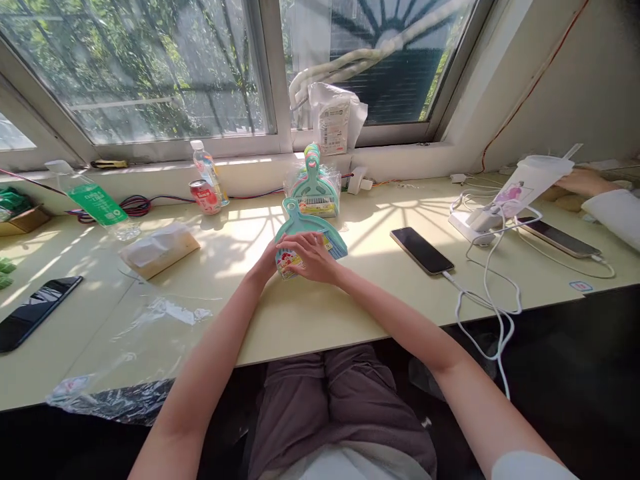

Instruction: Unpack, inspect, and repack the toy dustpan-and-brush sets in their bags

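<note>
Head view, dustpan (pixel 306 220), straw (pixel 573 151) in cup (pixel 536 175)

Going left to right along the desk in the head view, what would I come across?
Left phone → green-labelled bottle → paper packet → can → near dustpan → middle phone → cup.

Counted at least two dustpans (pixel 320 225), one under the right hand (pixel 316 259), another beyond it. Phones (pixel 421 250): three, one left of the left hand (pixel 274 255), two rightward. Beyond-left were two bottles (pixel 97 205), one can (pixel 205 197); far right, one cup (pixel 525 183).
</note>
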Motion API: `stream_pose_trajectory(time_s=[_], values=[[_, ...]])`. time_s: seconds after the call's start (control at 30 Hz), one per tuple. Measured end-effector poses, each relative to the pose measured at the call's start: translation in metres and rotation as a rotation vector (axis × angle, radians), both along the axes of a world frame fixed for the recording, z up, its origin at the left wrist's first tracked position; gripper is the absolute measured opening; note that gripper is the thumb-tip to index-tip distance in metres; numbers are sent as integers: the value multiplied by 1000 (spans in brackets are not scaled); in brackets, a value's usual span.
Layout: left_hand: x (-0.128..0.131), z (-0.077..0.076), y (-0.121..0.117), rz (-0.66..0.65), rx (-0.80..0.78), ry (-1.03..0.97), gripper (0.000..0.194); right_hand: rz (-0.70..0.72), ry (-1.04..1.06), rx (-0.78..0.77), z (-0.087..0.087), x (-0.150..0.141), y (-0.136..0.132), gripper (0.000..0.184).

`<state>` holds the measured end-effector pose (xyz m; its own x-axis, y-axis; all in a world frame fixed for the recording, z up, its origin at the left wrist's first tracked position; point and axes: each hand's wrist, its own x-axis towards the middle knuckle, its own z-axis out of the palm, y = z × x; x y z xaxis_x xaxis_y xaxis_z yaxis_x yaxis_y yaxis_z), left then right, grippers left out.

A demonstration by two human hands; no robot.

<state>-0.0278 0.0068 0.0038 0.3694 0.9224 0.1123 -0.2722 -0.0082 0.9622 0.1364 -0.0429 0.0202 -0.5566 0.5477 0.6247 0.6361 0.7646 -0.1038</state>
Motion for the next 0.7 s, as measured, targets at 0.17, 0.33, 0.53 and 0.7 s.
stream_pose_trajectory(time_s=[0.17,0.33,0.53,0.7], values=[[-1,6,-3,6,63,-66,58,-243,115,-11,-4,7,6,53],[0,8,-3,90,166,-34,74,-319,179,20,-5,11,7,40],[-3,19,-12,148,116,-164,79,-554,1030,-293,7,23,10,38],[-8,24,-16,180,145,-220,76,26,1305,-1072,4,9,5,24]])
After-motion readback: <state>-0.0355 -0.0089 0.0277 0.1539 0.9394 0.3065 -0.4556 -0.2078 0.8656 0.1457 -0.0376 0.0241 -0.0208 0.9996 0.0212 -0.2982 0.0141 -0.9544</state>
